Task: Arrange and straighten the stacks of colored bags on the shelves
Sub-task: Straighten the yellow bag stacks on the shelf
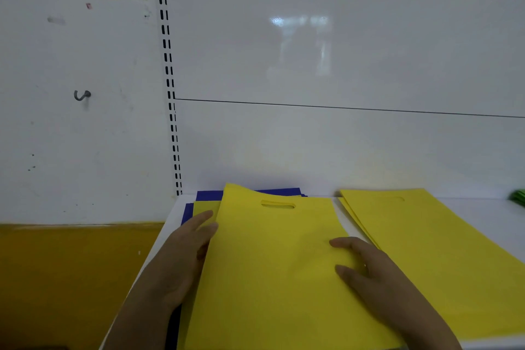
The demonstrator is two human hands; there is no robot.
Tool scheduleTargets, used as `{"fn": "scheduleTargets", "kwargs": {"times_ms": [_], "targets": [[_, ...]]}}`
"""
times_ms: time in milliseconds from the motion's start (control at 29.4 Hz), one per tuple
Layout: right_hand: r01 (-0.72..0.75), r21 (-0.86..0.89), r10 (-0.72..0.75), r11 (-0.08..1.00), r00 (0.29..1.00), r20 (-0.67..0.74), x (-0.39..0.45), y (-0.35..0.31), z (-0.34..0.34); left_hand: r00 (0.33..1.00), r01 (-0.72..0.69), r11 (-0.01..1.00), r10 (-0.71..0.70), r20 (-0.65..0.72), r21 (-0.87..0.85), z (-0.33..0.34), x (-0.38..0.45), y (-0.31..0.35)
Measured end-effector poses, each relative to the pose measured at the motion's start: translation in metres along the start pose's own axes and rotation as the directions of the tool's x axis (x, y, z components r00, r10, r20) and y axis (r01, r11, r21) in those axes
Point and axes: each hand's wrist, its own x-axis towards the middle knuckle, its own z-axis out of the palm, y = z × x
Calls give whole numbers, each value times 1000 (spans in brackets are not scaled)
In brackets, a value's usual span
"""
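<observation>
The yellow bag (272,258) under my hands looks like matt, slightly fuzzy non-woven cloth, same as the blue bags (208,195) beneath. Shelf (483,216) is smooth white, and the back panel (341,51) is glossy enough to throw reflections.

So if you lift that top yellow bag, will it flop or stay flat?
The top yellow bag would probably flop: its far left corner already curls up off the pile. It looks thin and flat, so likely very light. Pushed, it might slide, since it already sits crooked over the blue bags.
</observation>
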Motion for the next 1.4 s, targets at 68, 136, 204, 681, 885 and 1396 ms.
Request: {"fn": "scheduleTargets", "kwargs": {"times_ms": [68,136,204,681,885,1396], "targets": [[-14,-10,14,1000,1000,11,1,0,0,997,-51,975,63,-49,217,5,-1,1],[-6,-19,6,1000,1000,13,1,-2,-1,991,-102,919,128,-46,380,7,-1,3],[10,-22,-10,1000,1000,17,1,-4,-2,989,-120,834,145,-5,539,9,1,1],[67,-51,-69,996,997,-42,0,-33,-3,956,-292,844,277,100,450,4,-7,9],[125,30,-120,992,983,-142,-31,-40,-7,858,-488,801,513,23,347,20,-32,12],[87,-89,-120,992,871,-476,-190,8,-152,855,-517,829,493,161,212,204,-129,-10]]}}
